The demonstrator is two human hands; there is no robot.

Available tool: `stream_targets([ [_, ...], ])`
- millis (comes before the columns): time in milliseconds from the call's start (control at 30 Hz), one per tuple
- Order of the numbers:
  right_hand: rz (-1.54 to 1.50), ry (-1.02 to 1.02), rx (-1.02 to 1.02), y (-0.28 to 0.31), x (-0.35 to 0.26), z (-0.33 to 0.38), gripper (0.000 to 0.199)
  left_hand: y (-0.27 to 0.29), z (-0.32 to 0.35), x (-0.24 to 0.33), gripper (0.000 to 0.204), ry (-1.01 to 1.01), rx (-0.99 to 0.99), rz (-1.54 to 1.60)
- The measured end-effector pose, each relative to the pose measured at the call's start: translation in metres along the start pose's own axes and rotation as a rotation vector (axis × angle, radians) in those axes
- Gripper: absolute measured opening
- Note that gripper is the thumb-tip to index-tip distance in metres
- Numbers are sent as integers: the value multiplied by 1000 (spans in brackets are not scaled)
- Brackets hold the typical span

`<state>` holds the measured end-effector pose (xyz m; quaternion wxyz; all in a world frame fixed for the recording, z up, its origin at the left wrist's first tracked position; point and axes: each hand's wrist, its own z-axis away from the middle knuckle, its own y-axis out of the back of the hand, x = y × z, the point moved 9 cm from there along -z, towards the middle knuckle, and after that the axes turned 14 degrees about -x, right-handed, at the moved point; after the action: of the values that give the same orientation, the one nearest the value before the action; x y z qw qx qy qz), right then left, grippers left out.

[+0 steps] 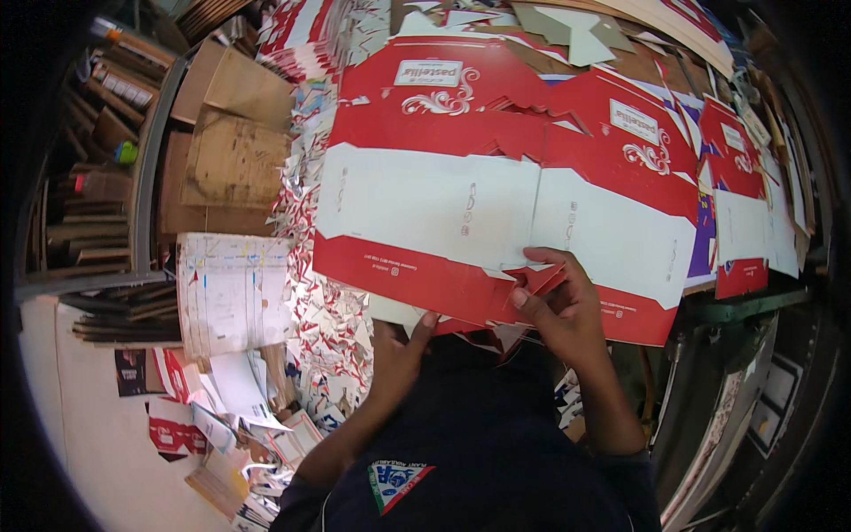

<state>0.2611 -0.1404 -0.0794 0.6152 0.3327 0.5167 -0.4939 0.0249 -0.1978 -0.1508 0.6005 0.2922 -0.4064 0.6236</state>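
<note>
A large red and white printed cardboard sheet [461,204], die-cut into flat box shapes, lies across the work surface in front of me. My right hand [558,306] pinches a small red waste flap at the sheet's near edge, thumb on top. My left hand [399,355] sits under the same near edge, thumb pressed up against the card beside a pale scrap. More red and white sheets [736,177] lie overlapped to the right.
Red and white offcuts [324,328] cover the floor to my left. A stack of white sheets [232,293] and brown cardboard stacks [232,151] stand further left. Shelving with card piles [97,177] runs along the far left. Brown scraps [576,31] lie beyond the sheet.
</note>
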Motion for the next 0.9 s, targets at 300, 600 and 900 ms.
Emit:
stream_targets([
  [300, 85, 103, 61, -6, -3, -2, 79, 23, 22, 9, 42, -50, 201, -84],
  [600, 199, 79, 141, -7, -5, -4, 71, 43, 34, -57, 36, 413, -640, -113],
  [900, 230, 98, 167, -3, -5, -1, 62, 67, 16, -44, 74, 244, -198, -182],
])
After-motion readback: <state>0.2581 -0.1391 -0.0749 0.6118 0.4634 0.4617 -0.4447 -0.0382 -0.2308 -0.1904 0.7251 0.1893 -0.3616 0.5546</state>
